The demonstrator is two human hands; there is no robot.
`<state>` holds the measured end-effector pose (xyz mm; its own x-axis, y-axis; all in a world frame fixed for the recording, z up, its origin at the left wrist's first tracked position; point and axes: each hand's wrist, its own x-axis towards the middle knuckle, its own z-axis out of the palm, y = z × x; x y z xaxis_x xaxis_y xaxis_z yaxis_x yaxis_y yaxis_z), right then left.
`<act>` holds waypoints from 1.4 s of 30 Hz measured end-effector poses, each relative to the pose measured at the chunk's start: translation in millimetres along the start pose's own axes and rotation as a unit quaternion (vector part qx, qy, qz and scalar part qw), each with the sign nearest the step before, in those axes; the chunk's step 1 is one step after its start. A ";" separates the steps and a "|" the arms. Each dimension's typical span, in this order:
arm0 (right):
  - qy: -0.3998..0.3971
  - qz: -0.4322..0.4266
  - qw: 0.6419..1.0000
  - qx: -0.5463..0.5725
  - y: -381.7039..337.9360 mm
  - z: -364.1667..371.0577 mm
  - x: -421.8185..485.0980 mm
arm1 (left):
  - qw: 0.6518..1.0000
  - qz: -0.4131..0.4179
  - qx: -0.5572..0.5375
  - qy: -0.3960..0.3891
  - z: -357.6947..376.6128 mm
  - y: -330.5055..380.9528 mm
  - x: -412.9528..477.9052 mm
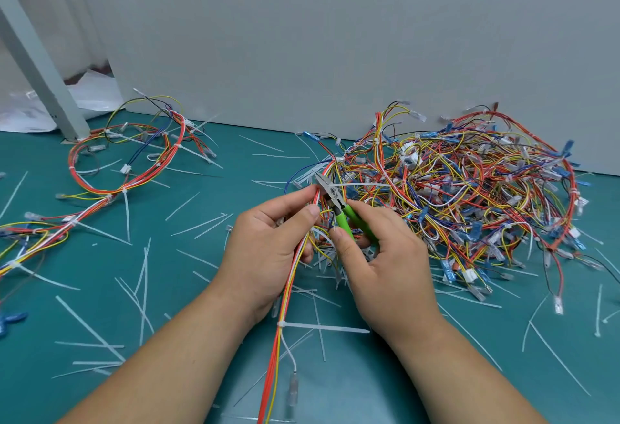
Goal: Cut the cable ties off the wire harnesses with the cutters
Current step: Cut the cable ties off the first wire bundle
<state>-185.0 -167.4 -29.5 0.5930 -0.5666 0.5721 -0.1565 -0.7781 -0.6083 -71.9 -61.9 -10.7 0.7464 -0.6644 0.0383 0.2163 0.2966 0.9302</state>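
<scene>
Left hand fingers pinch harness beside cutters, right hand fingers wrap their handles; best seat blades on cable tie alone, sparing harness.

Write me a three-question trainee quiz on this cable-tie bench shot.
1. True or false: the right hand holds the cutters.
2. The cutters' handles are: A red, B green, C yellow.
3. On which side of the cutters does the big wire pile lie?
Key: 1 true; 2 B; 3 right.
</scene>
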 end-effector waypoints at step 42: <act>-0.010 0.037 0.996 0.086 3.9 10.9 -1.0 | 0.999 -0.008 -0.008 -0.039 2.5 -0.5 -1.8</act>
<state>-177.6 -166.9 -38.4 0.6016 -0.6129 0.5122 -0.0640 -0.6762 -0.7340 -74.9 -62.6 -10.4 0.6912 -0.7206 0.0533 0.2372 0.2960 0.9253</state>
